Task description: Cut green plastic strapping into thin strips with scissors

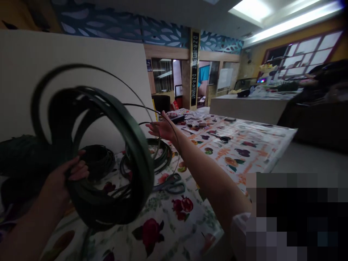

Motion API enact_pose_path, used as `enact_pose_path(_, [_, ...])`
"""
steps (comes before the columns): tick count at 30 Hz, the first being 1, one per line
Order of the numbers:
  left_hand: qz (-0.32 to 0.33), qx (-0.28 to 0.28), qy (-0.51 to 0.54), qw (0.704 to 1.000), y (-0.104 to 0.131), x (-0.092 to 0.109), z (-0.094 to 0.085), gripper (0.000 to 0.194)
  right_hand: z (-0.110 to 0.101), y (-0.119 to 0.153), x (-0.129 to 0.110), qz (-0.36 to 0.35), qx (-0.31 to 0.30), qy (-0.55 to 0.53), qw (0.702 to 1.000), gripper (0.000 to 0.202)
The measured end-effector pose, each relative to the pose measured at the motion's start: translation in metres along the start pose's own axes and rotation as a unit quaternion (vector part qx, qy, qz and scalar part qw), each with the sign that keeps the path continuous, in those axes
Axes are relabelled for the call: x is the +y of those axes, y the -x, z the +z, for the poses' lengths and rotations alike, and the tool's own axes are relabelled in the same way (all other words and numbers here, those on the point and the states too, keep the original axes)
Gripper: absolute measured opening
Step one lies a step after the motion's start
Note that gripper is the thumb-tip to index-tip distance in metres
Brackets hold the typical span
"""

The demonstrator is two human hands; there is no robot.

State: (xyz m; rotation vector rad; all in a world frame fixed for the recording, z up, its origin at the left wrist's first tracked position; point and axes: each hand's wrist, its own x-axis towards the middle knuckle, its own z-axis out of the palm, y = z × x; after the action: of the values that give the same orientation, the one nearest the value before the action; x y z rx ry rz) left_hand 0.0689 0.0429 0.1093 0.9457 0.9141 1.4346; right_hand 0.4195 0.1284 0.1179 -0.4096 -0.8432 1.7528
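A large coil of dark green flat strips (140, 156) is held up above the table at the left. My left hand (73, 172) has its fingers wrapped round the coil's lower left side. My right hand (163, 127) is stretched out beyond the coil, thumb up and fingers apart, with a loose thin strand (144, 106) of the coil passing at its thumb. Whether that strand is gripped is hard to tell. Behind the held coil, a second green coil (163, 156) lies on the flowered tablecloth (217, 159), and a darker coil (99, 159) lies further left.
Grey-handled scissors (174, 184) lie beneath my right forearm. Smaller black scissors (224, 138) and small items are further back on the table. A pale panel (114, 54) stands behind at the left. Another table (244, 107) with piled things is at the back right.
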Motion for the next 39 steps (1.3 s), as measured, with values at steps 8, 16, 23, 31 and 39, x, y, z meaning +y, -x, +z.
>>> enact_pose_path(8, [-0.043,-0.055,-0.014,0.997,-0.035,-0.032,0.009,0.024,-0.009,0.051,-0.045,0.039,-0.077,0.211,0.974,0.085])
enact_pose_path(16, [-0.029,-0.040,0.010,0.999,-0.060,-0.047,0.049,0.027,-0.011,0.075,-0.018,-0.035,0.040,0.332,0.942,0.036])
enact_pose_path(23, [0.031,-0.062,0.029,0.997,-0.056,-0.050,0.067,0.032,-0.024,0.076,-0.004,-0.057,0.114,0.290,0.949,0.031])
enact_pose_path(31, [0.090,-0.034,-0.023,0.995,-0.060,-0.059,0.078,0.040,-0.002,0.070,-0.022,-0.219,0.137,0.231,0.938,0.026])
enact_pose_path(39, [0.153,-0.010,-0.023,0.988,-0.057,-0.058,0.079,0.047,0.030,0.095,-0.063,-0.280,0.134,0.216,0.926,0.022])
